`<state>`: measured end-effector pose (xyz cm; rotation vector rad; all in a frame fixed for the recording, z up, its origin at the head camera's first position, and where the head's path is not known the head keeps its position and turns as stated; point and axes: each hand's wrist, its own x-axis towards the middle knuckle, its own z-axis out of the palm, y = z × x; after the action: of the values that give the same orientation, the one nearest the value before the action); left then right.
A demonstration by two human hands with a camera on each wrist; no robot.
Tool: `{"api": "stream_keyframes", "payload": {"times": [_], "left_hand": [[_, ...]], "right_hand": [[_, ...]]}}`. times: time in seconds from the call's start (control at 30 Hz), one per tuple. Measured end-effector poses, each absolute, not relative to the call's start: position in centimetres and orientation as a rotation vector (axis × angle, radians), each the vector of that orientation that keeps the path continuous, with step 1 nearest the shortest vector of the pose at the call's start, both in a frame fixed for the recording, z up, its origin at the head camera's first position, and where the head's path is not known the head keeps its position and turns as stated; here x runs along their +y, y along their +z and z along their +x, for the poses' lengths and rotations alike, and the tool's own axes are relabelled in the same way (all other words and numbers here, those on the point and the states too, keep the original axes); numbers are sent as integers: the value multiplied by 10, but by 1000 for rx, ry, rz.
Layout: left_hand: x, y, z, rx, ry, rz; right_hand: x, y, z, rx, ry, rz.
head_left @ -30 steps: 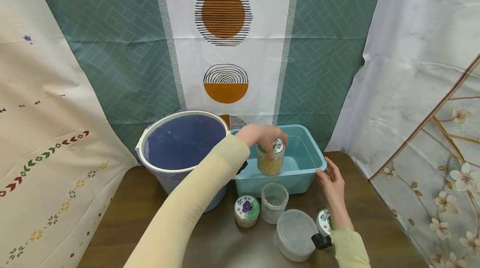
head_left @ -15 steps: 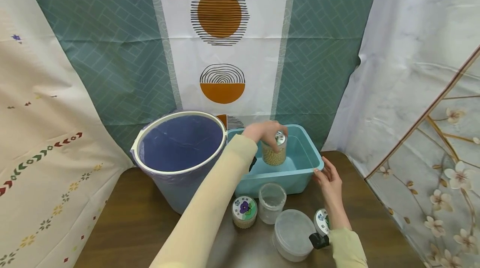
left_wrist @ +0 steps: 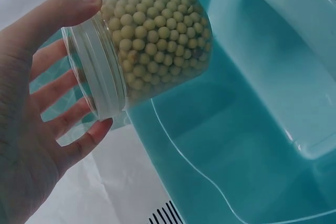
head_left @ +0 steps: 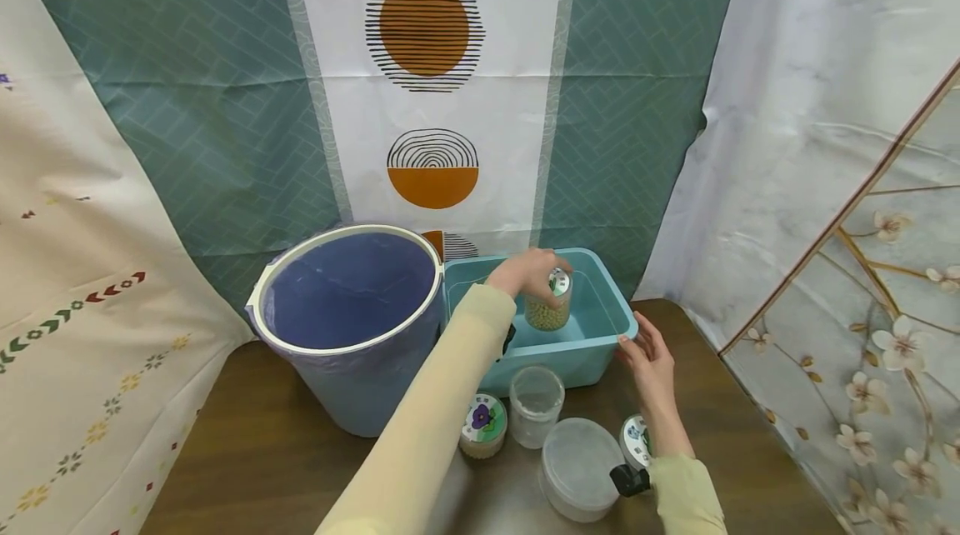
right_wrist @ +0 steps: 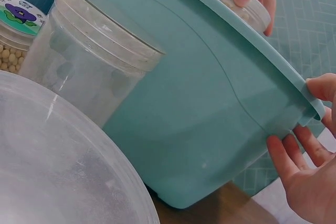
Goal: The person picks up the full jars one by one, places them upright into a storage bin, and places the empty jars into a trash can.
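My left hand (head_left: pixel 531 272) holds a clear jar of round yellowish beans (head_left: pixel 546 316) by its lid, over the inside of a light blue plastic basin (head_left: pixel 585 367). In the left wrist view the thumb and fingers are spread round the lid of the bean jar (left_wrist: pixel 157 40). Whether the jar's base touches the basin floor, I cannot tell. My right hand (head_left: pixel 651 364) grips the basin's near right corner. The right wrist view has its thumb on the rim and its fingers against the wall beneath.
Before the basin stand a bean jar with a purple-flower lid (head_left: pixel 482 425), a clear jar (head_left: pixel 536 406) and a wide translucent tub (head_left: pixel 579 468). Another labelled lid (head_left: pixel 636 439) shows beside my right wrist. A large blue bucket (head_left: pixel 352 385) stands left of the basin.
My left hand has carried the bean jar from above the basin's front rim farther back, inside the basin. My right hand keeps its hold on the corner. The head view has shifted slightly.
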<state>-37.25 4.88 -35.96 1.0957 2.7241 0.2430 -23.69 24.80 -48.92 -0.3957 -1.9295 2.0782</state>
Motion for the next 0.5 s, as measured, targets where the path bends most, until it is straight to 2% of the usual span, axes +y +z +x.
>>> {"api": "stream_keyframes", "payload": {"times": [0.5], "left_hand": [[60,-368,-371,2745,167,1125]], "right_hand": [[247,-490,-237,-1948,2065,-410]]}}
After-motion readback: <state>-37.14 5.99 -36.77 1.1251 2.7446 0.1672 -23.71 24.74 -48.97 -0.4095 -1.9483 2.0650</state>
